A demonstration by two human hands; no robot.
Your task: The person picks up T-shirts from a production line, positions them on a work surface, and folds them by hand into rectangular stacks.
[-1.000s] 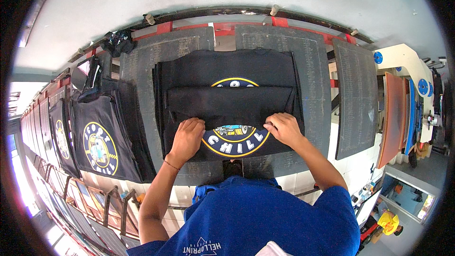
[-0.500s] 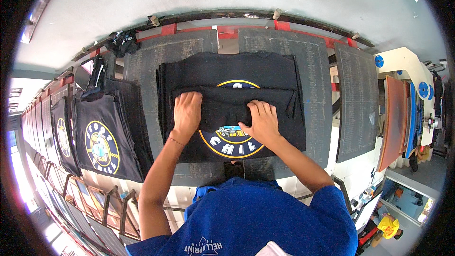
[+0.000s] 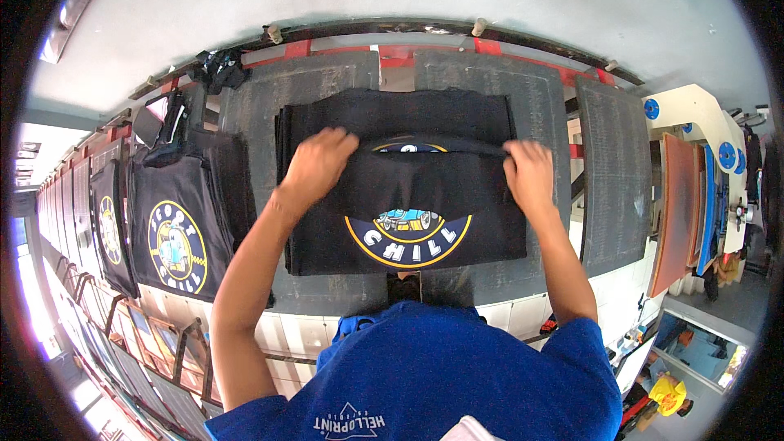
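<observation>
A black T-shirt (image 3: 408, 196) with a round yellow, white and blue print lies on a dark grey printing pallet (image 3: 327, 90), on top of a stack of black garments. Its upper part is folded down over the print. My left hand (image 3: 317, 165) grips the left end of the folded edge. My right hand (image 3: 529, 173) grips the right end of that edge. The fold covers the top of the round print, and the lower half of the print shows below my hands.
More black shirts (image 3: 175, 233) with the same round print lie on pallets to the left. Bare grey pallets (image 3: 616, 171) stand to the right, beside an orange board (image 3: 674, 212) and a cream machine arm (image 3: 694, 114). A red rail (image 3: 392, 53) runs behind.
My hands have moved from the middle of the shirt up and apart to the ends of the folded edge and taken hold of it.
</observation>
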